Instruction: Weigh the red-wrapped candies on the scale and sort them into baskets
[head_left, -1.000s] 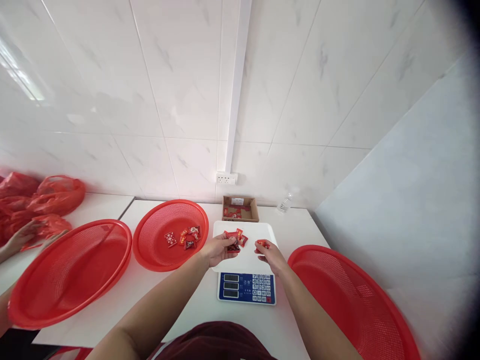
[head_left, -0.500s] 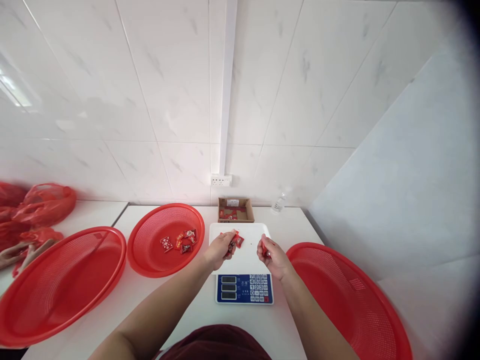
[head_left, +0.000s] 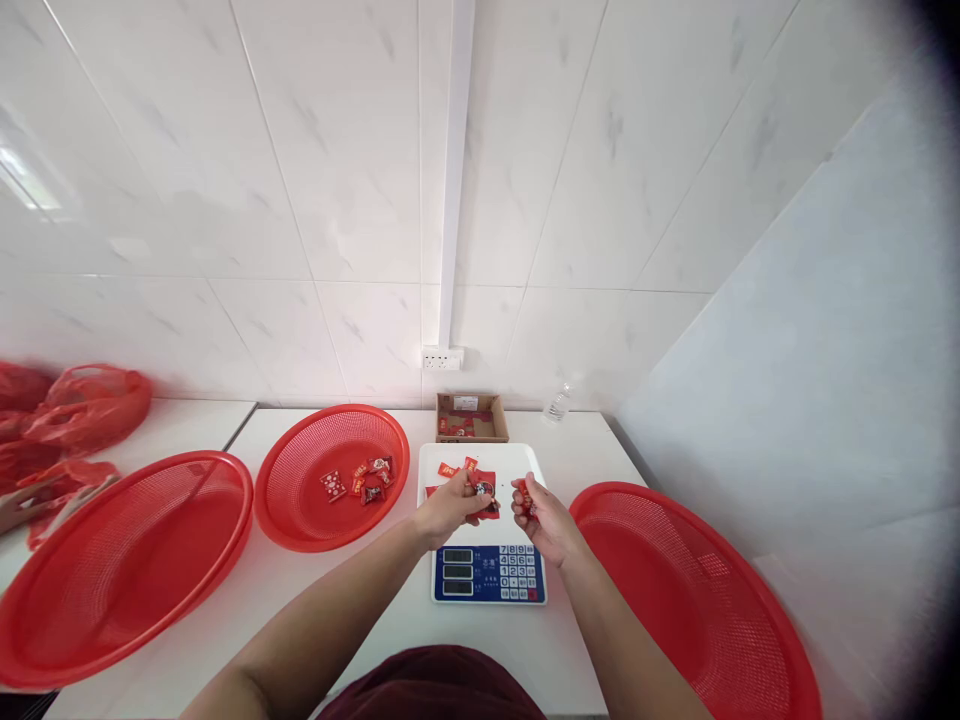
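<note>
Pinched between the fingers of the right hand point(head_left: 541, 510), just right of the frame's centre, is a small red candy packet point(head_left: 525, 493), held above the white tray of the scale point(head_left: 487, 530). The left hand point(head_left: 450, 505), close beside it to the left, is closed around a few more red wrapped candies point(head_left: 484, 492), which stick out from its fingertips over the same tray. Both hands hover near each other, a small gap between them.

More loose candies point(head_left: 450, 468) lie on the far part of the tray, above the hands in the frame. The scale's blue keypad and display panel faces the camera, below the hands.

Left of the scale sits a round red mesh basket point(head_left: 300, 520) with a handful of wrapped sweets point(head_left: 360, 482) scattered in its bottom. Further left, at the lower left of the frame, lies a larger red basket point(head_left: 90, 590); another large one point(head_left: 712, 620) fills the lower right. Behind the scale, against the tiled wall, stands a small cardboard box point(head_left: 472, 417) with red packets inside, and to its right a clear plastic bottle point(head_left: 556, 404). A white wall socket point(head_left: 442, 357) sits above the box.

At the far left edge, red plastic bags point(head_left: 82, 405) are heaped on the neighbouring table, and another person's hand point(head_left: 30, 505) rests on one of them.
</note>
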